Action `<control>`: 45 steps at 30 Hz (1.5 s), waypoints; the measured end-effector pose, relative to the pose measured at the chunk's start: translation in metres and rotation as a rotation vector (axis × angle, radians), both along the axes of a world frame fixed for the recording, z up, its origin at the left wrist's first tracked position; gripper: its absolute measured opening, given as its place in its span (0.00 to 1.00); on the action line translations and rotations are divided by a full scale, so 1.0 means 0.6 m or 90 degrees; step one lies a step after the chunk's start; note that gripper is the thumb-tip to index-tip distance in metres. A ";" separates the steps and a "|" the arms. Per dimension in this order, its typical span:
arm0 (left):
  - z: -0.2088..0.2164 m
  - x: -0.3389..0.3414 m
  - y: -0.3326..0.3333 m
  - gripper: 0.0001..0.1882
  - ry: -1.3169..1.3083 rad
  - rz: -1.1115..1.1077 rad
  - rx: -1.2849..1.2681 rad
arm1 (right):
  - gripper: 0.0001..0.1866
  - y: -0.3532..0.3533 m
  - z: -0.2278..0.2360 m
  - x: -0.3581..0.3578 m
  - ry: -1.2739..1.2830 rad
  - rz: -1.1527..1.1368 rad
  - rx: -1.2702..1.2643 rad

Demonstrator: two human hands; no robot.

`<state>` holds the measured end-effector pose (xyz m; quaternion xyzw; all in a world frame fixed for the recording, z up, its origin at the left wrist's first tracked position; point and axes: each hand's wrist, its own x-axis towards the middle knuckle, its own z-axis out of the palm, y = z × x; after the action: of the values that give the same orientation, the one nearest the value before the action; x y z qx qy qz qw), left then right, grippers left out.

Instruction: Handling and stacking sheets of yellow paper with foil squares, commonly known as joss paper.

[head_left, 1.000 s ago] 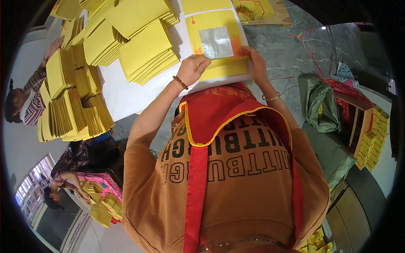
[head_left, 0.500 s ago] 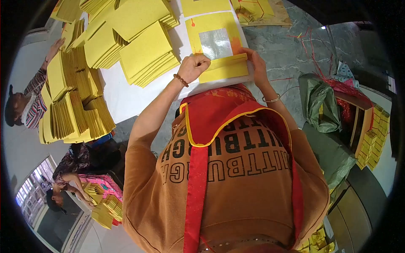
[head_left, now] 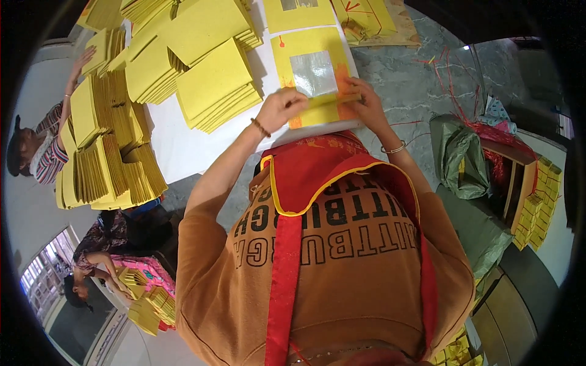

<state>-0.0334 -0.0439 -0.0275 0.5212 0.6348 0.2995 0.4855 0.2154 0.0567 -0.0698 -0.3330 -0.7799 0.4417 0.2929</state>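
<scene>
A yellow paper sheet (head_left: 284, 61) with a silver foil rectangle (head_left: 313, 73) and orange smudges lies at the front edge of the white table. Along its near part, a narrow folded strip (head_left: 328, 101) is lifted and slightly blurred. My left hand (head_left: 281, 111) pinches the left end of that strip, a beaded bracelet on its wrist. At the right end, my right hand (head_left: 368, 108) grips the strip between thumb and fingers, with a pale bangle on that wrist. Beneath the strip shows more yellow paper.
Stacks of folded yellow paper (head_left: 220, 85) cover the table's left side. Another foil-centred sheet (head_left: 281, 19) lies beyond mine. Two people work at the left, one with a hand (head_left: 84, 59) on a stack. A green plastic bag (head_left: 458, 158) and red strings stand at the right.
My hands have brought the strip up from lying flat on the sheet to a raised, narrower fold. My right hand's fingers have closed around its end.
</scene>
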 end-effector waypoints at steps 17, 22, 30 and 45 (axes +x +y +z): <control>-0.013 0.009 -0.077 0.18 0.321 -0.084 0.450 | 0.19 -0.015 0.062 0.022 -0.169 0.204 0.281; -0.010 0.029 -0.057 0.09 0.230 0.148 0.157 | 0.13 -0.011 0.063 -0.008 -0.210 0.119 0.042; -0.017 0.032 -0.008 0.16 0.196 0.287 0.051 | 0.23 -0.009 0.046 -0.060 0.025 -0.101 -0.272; -0.035 0.027 0.026 0.17 0.153 0.381 -0.009 | 0.29 0.010 0.036 -0.081 -0.123 -0.208 -0.189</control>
<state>-0.0173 -0.0283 -0.0482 0.3399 0.8147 0.3607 0.3011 0.1666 0.0629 -0.0485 -0.5351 -0.6663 0.4645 0.2322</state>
